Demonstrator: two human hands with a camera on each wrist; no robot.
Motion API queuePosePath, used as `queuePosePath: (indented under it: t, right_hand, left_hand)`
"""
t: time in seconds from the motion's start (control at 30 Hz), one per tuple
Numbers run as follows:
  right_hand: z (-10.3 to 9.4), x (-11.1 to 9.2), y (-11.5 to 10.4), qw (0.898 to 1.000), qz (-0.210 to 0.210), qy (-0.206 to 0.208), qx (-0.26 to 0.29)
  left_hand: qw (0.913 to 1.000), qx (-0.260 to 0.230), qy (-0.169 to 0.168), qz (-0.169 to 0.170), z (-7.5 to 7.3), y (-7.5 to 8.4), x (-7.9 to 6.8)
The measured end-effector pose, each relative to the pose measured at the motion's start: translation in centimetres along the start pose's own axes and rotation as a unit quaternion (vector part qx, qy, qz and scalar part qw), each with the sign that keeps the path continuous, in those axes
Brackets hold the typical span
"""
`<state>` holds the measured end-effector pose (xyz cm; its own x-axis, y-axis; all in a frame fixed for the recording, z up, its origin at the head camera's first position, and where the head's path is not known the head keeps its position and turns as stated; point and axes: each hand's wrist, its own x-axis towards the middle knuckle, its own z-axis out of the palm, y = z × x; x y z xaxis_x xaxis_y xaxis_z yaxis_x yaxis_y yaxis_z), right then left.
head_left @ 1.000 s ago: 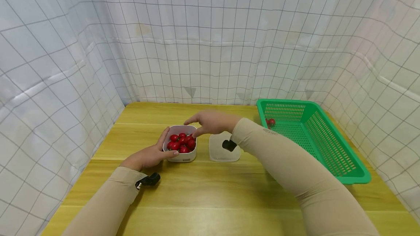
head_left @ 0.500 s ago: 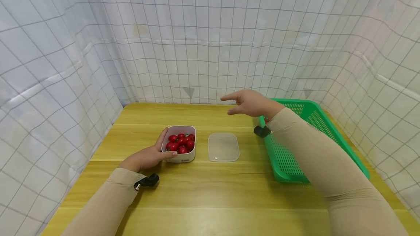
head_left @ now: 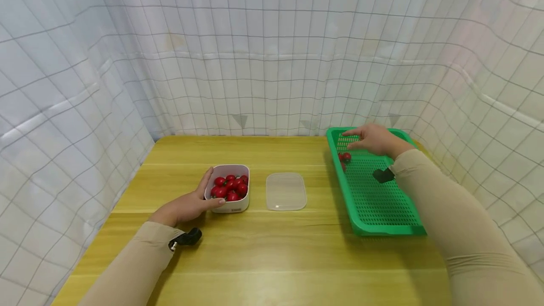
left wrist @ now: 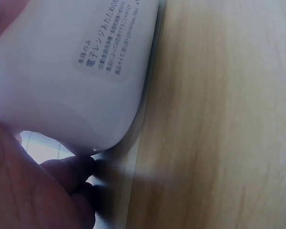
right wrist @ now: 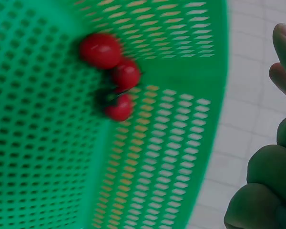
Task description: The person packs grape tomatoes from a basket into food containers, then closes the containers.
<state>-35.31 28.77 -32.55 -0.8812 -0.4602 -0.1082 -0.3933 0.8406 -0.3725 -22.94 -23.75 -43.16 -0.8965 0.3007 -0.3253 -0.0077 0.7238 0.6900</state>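
The left arm (head_left: pixel 127 263) reaches forward; the left hand (head_left: pixel 187 206) grips, thumb spread from the fingers. The right arm (head_left: pixel 459 221) extends up and inward from the lower right, the right hand (head_left: pixel 374 140) pointing left, thumb and forefinger parted.

Head view: right side of green basket (head_left: pixel 388 230) partly hidden behind right sleeve (head_left: pixel 450 211), lower right; right hand (head_left: pixel 376 140) blurred; label (head_left: pixel 235 210) on container (left wrist: pixel 62 90) too small to read. Left wrist view: container cut off by upper edge, left hand (left wrist: pixel 28 186) by lower-left corner. Right wrist view: right hand cut off by right edge; tomatoes (right wrist: pixel 125 74) blurred.
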Motion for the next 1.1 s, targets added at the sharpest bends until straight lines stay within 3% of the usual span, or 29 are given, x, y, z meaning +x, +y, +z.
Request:
queuePosePath:
  t: [0.37,0.73,1.1]
  right_hand:
    - [4.7,0.5,3.0,0.996,0.022,-0.086,-0.023]
    - [6.7,1.5,4.0,0.996,-0.009,-0.085,-0.039]
    - [7.3,1.9,3.5,0.994,-0.005,-0.099,-0.051]
  left_hand:
    - [0.9999,-0.015,-0.005,0.004,0.1,-0.1,-0.1]
    - [0.9999,-0.010,-0.003,0.002,-0.1,0.1,0.0]
    - [0.9997,-0.025,-0.008,-0.001,-0.1,-0.1,-0.1]
